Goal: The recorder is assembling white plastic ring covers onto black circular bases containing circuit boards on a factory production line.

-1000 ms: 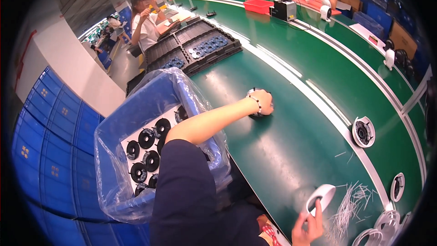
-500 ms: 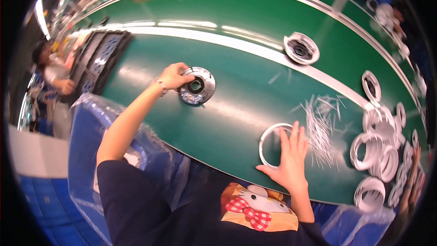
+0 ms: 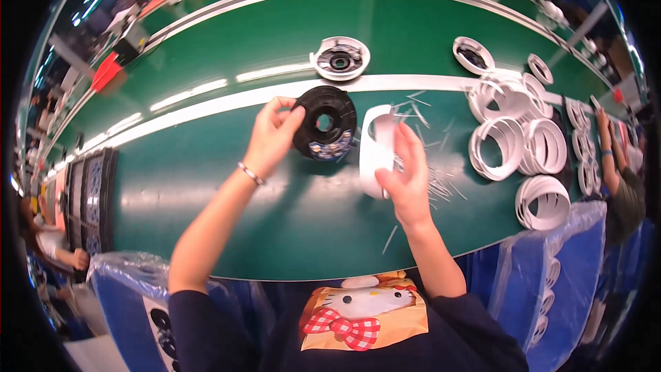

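My left hand (image 3: pixel 273 133) pinches the left edge of a round black disc part (image 3: pixel 308 139), which has a hole in its middle and bluish-silver components along its lower side. The disc is tilted up above the green table. Just to the right, my right hand (image 3: pixel 407 178) grips a white plastic ring (image 3: pixel 372 165), held on edge so its band faces me. A small gap separates disc and ring. Behind my right hand lie scattered thin white strips (image 3: pixel 441 186), partly hidden by it.
White rings (image 3: pixel 496 148) stand in stacks on the right. Beyond the white dividing strip sits a white ring with a black disc inside (image 3: pixel 340 59), and another (image 3: pixel 473 55) farther right. Black trays (image 3: pixel 91 196) stand at the left. Plastic-covered blue bins (image 3: pixel 551 282) flank me; people work at both sides.
My right hand has picked the white ring up off the table and brought it beside the disc. My left hand has raised and tilted the disc. The view has swung to the right.
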Action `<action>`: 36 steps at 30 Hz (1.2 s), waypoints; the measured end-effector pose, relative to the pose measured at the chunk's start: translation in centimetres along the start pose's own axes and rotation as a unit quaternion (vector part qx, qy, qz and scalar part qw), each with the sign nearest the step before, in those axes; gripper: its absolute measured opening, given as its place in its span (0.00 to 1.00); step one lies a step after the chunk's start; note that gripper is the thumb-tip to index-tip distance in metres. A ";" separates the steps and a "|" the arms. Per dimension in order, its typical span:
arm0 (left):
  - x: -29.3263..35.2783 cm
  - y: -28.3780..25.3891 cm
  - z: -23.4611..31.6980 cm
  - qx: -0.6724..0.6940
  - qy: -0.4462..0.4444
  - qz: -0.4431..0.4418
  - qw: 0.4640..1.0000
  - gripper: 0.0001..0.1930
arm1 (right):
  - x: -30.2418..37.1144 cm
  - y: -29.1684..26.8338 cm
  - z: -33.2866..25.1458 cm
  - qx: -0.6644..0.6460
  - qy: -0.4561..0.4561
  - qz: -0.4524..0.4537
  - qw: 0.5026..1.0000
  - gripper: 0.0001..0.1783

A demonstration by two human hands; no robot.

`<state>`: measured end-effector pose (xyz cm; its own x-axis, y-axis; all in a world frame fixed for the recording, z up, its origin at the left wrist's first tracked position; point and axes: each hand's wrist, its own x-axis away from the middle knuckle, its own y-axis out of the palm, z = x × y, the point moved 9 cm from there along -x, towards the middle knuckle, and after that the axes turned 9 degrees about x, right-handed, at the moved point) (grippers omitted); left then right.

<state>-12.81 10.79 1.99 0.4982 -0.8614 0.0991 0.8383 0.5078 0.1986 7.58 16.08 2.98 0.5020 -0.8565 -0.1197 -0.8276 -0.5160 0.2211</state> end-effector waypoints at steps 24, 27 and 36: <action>5.8 6.7 -8.2 0.537 -0.236 -0.193 0.787 0.33 | 1.8 3.3 -0.6 0.505 -0.145 -0.102 0.845 0.69; 5.3 6.5 -8.2 0.573 -0.239 -0.192 0.760 0.28 | 1.9 3.2 -1.1 0.479 -0.137 -0.092 0.862 0.68; 5.6 6.4 -6.9 0.509 -0.101 -0.173 0.837 0.29 | 3.2 4.0 -0.5 0.552 -0.118 -0.055 0.824 0.62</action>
<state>-3.06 9.32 -2.94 0.1305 -0.9914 0.0064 0.2511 0.0393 0.9672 6.01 11.35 3.95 0.6350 -0.7142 -0.2943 -0.5700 -0.1761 -0.8026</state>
